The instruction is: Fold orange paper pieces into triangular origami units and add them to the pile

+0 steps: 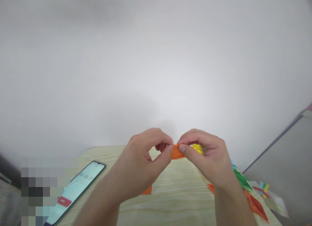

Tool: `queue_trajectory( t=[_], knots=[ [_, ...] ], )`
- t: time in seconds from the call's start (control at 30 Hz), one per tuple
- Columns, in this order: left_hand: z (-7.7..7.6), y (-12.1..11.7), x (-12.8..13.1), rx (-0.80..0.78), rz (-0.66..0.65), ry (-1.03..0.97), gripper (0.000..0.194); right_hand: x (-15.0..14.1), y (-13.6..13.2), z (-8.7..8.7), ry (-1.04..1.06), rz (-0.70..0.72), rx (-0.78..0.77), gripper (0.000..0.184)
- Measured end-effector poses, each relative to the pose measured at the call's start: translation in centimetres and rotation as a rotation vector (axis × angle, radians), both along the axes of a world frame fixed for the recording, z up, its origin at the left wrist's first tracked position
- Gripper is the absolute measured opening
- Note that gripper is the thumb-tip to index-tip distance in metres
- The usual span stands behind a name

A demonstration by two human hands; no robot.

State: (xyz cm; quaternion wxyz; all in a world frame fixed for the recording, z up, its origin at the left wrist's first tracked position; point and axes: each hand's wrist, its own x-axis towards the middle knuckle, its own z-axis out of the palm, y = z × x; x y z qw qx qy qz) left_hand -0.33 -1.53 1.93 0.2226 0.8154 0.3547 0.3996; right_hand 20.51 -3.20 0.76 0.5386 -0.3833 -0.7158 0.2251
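Observation:
A small folded piece of orange paper (pixel 176 152) is pinched between my two hands above the table. My left hand (pixel 148 161) grips its left end between thumb and forefinger. On the right end, the thumb of my right hand (pixel 207 154) presses against the fingers behind the paper. Below my left wrist lies another flat orange paper (pixel 147 190), partly hidden by the hand. Behind my right hand shows some yellow folded paper (pixel 198 148), mostly covered.
A phone (pixel 80 190) with a running timer lies on the left of the wooden table (pixel 168 203). Green paper (pixel 243 181) and orange folded paper (pixel 257 206) lie along the right edge, beside a clear plastic bag (pixel 276 201). A white wall (pixel 156 63) rises behind.

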Motion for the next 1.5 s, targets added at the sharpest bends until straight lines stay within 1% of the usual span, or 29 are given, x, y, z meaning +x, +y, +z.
queue_trajectory(
  t=[0.23,0.37,0.57,0.7,0.73,0.83,0.87,0.97,1.07,1.13,1.2,1.3,1.4,1.5],
  knots=[
    [0.1,0.1,-0.3,-0.008,-0.056,-0.003,0.017,0.3,0.1,-0.2,0.058,-0.006,-0.040,0.008],
    [0.1,0.2,-0.2,-0.017,-0.058,-0.022,0.018,0.2,0.1,-0.4,0.115,0.009,-0.057,0.008],
    [0.0,0.4,-0.1,-0.040,-0.037,-0.052,0.014,0.1,0.3,-0.7,0.221,0.023,-0.181,0.011],
    [-0.1,0.6,-0.1,-0.052,-0.031,-0.095,0.019,0.0,0.4,-0.8,0.240,0.052,-0.240,0.012],
    [-0.2,0.6,-0.1,-0.063,-0.019,-0.113,0.021,0.1,0.4,-0.8,0.239,0.064,-0.247,0.014],
    [-0.6,0.8,-0.1,-0.119,0.001,-0.197,0.026,0.1,0.4,-0.8,0.187,0.127,-0.278,0.028],
    [-0.7,0.8,0.0,-0.135,-0.001,-0.233,0.027,0.1,0.5,-0.8,0.164,0.147,-0.286,0.028],
    [-1.0,1.0,0.2,-0.162,-0.009,-0.333,0.024,0.0,0.5,-0.9,0.172,0.145,-0.263,0.016],
    [-1.1,1.1,0.4,-0.168,-0.040,-0.395,0.021,-0.2,0.6,-0.9,0.284,0.079,-0.214,0.014],
    [-1.1,1.2,0.5,-0.195,-0.082,-0.402,0.019,-0.2,0.5,-0.7,0.353,0.056,-0.202,0.012],
    [-1.0,1.2,0.4,-0.223,-0.108,-0.388,0.018,-0.2,0.3,-0.4,0.375,0.049,-0.197,0.011],
    [-1.1,1.5,0.0,-0.229,-0.111,-0.357,0.019,0.0,0.1,-0.2,0.321,0.051,-0.191,0.010],
    [-1.1,1.8,-0.5,-0.202,-0.122,-0.299,0.021,0.2,0.0,-0.3,0.260,0.056,-0.159,0.011],
    [-1.0,1.9,-0.7,-0.143,-0.125,-0.235,0.014,0.3,0.0,-0.5,0.173,0.034,-0.142,0.013]
  ],
)
